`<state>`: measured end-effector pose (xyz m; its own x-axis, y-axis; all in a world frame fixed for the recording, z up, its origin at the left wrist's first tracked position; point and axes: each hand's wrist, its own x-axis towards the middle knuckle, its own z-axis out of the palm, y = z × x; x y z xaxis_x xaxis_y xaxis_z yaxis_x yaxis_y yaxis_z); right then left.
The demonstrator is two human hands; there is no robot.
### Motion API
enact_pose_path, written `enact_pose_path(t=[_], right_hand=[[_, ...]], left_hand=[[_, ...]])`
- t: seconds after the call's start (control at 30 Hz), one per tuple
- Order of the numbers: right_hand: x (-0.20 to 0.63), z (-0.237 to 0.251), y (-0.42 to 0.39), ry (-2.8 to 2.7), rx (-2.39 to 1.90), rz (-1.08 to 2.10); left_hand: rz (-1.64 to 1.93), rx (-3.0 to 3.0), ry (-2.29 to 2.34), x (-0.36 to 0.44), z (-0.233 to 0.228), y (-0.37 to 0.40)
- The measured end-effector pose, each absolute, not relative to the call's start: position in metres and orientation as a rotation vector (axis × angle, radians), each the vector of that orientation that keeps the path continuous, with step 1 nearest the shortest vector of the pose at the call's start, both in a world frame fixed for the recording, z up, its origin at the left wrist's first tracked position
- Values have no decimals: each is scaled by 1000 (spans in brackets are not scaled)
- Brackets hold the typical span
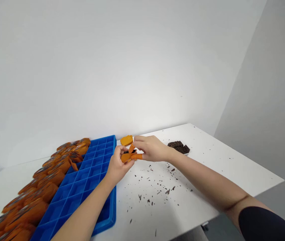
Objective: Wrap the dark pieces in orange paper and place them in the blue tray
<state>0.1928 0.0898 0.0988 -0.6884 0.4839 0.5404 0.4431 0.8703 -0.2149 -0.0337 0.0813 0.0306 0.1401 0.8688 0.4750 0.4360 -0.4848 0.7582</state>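
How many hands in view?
2. Left hand and right hand meet over the white table, both gripping a small orange piece beside the blue tray.

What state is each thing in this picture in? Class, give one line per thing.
Left hand: closed around a small orange part.
Right hand: orange cots on its fingertips, pinching the same part.
Blue compartment tray: near cells empty, far-left cells filled with orange parts.
Dark brown strips: stacked.
White table: littered with dark chips.

Head-worn camera, facing forward and down, close over white table (pixel 207 174)
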Motion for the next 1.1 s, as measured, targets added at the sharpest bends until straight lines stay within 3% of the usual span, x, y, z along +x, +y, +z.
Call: enact_pose_path(t=[0.27,0.57,0.93,1.1], right_hand=[[193,96,93,-2450,-741,33],[193,95,93,-2453,-827,-152],[185,85,93,-2526,-962,-254],[186,94,93,-2385,-961,-101]], left_hand=[[1321,2038,1271,-34,32,80],[1010,2034,1320,-34,35,84],[1000,1881,1305,-34,29,85],[1014,1960,1269,-34,31,84]])
